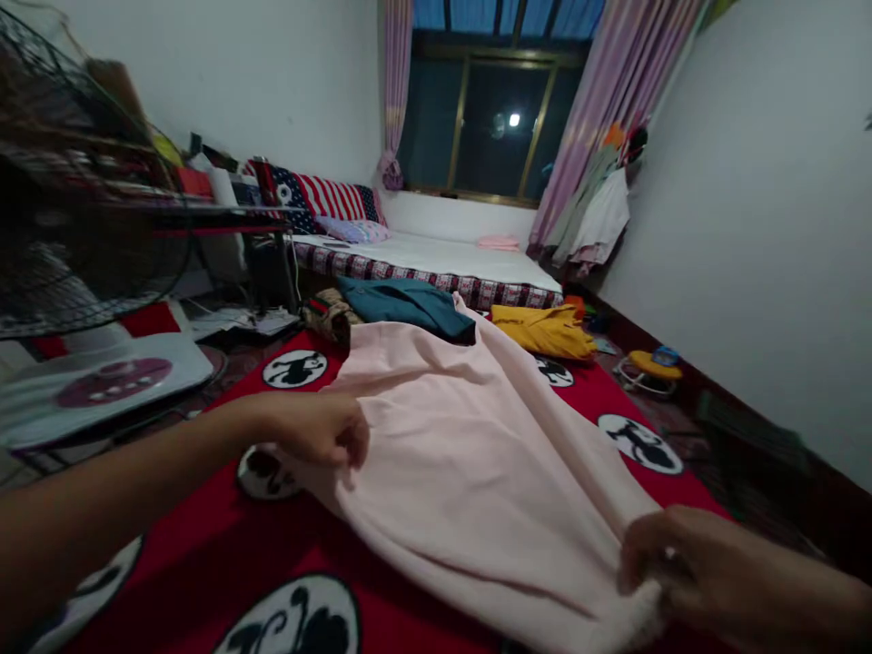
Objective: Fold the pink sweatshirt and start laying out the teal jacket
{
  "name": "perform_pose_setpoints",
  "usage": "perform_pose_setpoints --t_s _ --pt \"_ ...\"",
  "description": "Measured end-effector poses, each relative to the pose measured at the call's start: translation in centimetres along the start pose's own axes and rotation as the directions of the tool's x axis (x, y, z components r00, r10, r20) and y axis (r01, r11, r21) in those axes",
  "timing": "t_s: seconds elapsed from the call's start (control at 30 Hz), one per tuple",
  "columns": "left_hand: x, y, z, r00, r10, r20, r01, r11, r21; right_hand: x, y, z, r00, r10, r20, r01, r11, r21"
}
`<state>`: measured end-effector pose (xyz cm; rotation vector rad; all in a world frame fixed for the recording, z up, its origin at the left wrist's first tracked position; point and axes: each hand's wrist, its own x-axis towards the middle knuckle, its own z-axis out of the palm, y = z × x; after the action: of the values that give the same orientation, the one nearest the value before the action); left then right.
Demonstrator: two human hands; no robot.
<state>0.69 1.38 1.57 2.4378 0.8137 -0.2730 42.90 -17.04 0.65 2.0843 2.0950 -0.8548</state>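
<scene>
A pale pink garment (pixel 463 454), its exact kind unclear, lies spread over a red blanket (pixel 197 554) with black-and-white round patches. My left hand (pixel 323 431) pinches the garment's left edge with curled fingers. At the lower right, my right hand (pixel 688 563) grips the near right corner, slightly blurred. Between the two hands the near edge hangs in a loose curve. One long folded strip of the pink cloth runs along the right side, from the far end towards my right hand.
Beyond the pink cloth lie a folded teal garment (pixel 409 304), a yellow garment (pixel 545 331) and a patterned brown bundle (pixel 330 314). A fan (pixel 61 245) and a white stool (pixel 163 359) stand left. A small yellow stool (pixel 654 365) is right, a bed (pixel 436 254) behind.
</scene>
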Motion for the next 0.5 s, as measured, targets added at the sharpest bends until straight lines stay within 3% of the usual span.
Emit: perform_pose_setpoints --t_s 0.07,0.17,0.23,0.33,0.4,0.5 --pt "1.7 0.3 -1.0 0.993 0.013 -0.114 -0.019 0.999 -0.049 2.0 -0.1 -1.6 0.997 -0.083 0.002 0.082 0.986 0.142" --pt "6.3 1.1 -1.3 0.935 0.020 -0.355 -0.035 0.999 -0.037 7.7 -1.1 -4.0 0.968 -0.145 -0.203 0.205 0.926 0.316" --pt "10.2 1.7 -0.3 0.883 0.058 -0.466 -0.056 0.998 0.019 12.2 -2.3 -5.3 0.913 -0.079 -0.400 0.262 0.866 0.426" --pt "15.7 2.0 2.3 0.828 0.112 -0.549 -0.070 0.993 0.096 18.6 -4.1 -7.0 0.808 0.031 -0.588 0.325 0.808 0.490" --pt "18.2 1.9 4.2 0.799 0.092 -0.594 -0.014 0.991 0.134 22.5 -5.0 -8.2 0.738 0.110 -0.666 0.349 0.783 0.515" --pt "19.8 1.4 5.9 0.764 0.054 -0.643 0.066 0.985 0.161 28.0 -5.5 -10.2 0.666 0.218 -0.714 0.364 0.740 0.566"
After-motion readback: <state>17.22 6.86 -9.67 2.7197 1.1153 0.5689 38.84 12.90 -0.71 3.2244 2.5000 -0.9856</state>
